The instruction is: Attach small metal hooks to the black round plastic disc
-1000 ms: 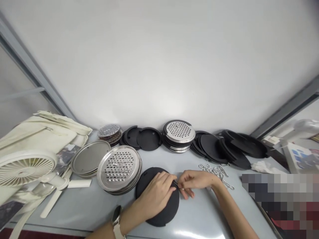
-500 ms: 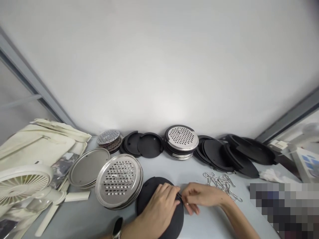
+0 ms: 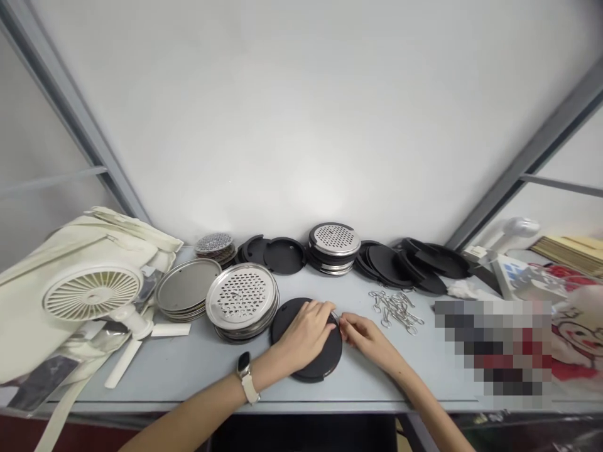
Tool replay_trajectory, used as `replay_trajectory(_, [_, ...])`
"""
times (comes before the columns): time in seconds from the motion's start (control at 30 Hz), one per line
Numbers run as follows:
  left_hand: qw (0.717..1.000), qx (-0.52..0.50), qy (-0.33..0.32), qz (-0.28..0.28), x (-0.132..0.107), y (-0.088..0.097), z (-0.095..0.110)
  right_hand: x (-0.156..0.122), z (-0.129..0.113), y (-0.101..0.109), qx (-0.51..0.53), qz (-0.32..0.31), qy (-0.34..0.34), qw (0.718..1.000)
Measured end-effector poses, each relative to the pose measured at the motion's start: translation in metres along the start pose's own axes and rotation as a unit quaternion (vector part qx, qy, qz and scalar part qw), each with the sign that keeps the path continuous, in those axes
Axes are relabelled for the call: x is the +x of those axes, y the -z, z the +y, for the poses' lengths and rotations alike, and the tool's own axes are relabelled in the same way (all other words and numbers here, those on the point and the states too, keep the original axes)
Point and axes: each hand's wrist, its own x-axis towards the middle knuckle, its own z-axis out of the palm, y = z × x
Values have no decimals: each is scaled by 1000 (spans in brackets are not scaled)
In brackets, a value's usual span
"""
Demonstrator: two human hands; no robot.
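A round black plastic disc (image 3: 315, 365) lies flat on the table in front of me. My left hand (image 3: 308, 329) is laid over its upper right part, fingers bent towards the edge and holding it. At that edge my right hand (image 3: 362, 334) is closed in a pinch. A small shiny bit of a metal wire hook shows at its fingertips; the rest is hidden. A loose pile of wire hooks (image 3: 394, 309) lies to the right. Left of the disc stands a stack of round metal grater plates (image 3: 242, 298).
Plain metal discs (image 3: 188, 285) and a white fan (image 3: 94, 294) are to the left, beside a cream bag (image 3: 51, 263). Along the wall stand black discs (image 3: 285, 256), a grater stack (image 3: 335, 242) and more black discs (image 3: 389, 263). The table's front edge (image 3: 330, 407) is near.
The view has shifted, so the table's front edge now shows. Both hands stay at the disc's edge; the right fingers have drawn into a tighter pinch.
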Motion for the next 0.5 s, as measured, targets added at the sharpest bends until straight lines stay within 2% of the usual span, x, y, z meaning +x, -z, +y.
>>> replay_trajectory(0.17, [1000,-3,-10,7,0,-2,-1,-6,-3,-10,-49,57,35,997])
replay_trajectory(0.5, [999,-12,-46,-4,-1,3,-1,-16,-12,-12,-121,83,75,986])
